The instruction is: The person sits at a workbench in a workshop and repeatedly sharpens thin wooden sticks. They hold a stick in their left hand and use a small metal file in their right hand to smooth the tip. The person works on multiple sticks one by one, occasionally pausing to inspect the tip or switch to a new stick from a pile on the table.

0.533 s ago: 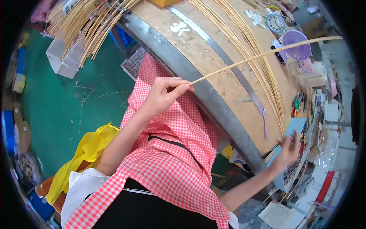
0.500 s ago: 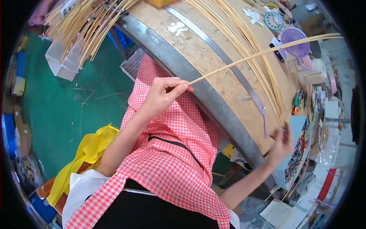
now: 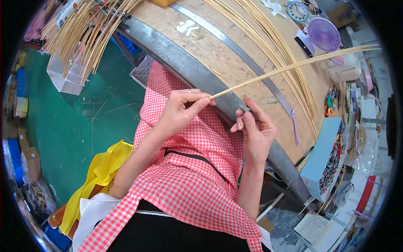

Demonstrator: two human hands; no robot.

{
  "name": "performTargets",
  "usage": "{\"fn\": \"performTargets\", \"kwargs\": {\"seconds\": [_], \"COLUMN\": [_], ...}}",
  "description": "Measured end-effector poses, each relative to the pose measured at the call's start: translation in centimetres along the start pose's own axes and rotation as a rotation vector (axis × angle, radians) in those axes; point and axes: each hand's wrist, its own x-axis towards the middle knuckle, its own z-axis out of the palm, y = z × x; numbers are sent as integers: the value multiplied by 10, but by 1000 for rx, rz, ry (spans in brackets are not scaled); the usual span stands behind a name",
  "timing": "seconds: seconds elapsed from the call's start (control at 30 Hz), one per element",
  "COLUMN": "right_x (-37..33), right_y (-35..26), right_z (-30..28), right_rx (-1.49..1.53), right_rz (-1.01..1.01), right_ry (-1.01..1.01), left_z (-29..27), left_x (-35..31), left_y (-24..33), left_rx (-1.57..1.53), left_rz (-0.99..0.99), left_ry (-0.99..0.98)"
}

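- The left hand (image 3: 180,111) is grasping the near end of a bamboo stick (image 3: 260,78) between thumb and fingers; that end is hovering over the surface's (image 3: 197,48) front edge, while the length is crossing toward the far right;
- The right hand (image 3: 258,130) is hovering beside the front edge, apart from the stick; its fingers are seemingly pinching a tiny grey piece (image 3: 246,109), too small to identify;
- Done, as far as is showing: the stick is being held ready, yet its gripped tip is hiding in the fingers, so nothing fitted is showing;
- Left, judging by the layout: many loose sticks (image 3: 305,98) are lying along the surface beyond the metal ruler (image 3: 236,47); small parts (image 3: 329,172) are filling a light blue box (image 3: 317,155) at the right end.
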Motion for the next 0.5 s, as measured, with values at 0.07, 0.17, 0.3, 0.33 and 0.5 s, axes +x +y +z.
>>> {"fn": "performTargets", "kwargs": {"seconds": [0.07,0.17,0.3,0.33,0.5], "right_x": [-2,-3,-2,-2,-3], "right_y": [1,6,14,16,24], "right_z": [5,9,11,12,18], "right_rx": [84,192,225,236,343], "right_rz": [3,7,-3,-2,35], "right_ry": [-30,-44,-43,-28,23], "left_z": [2,9,12,12,15], "left_x": [0,-1,-1,-2,-2], "left_y": [3,4,6,7,7], "left_rx": [7,-17,-22,-14,-1], "left_rz": [-9,36,64,55,76], "left_ry": [-17,21,34,26,15]}}
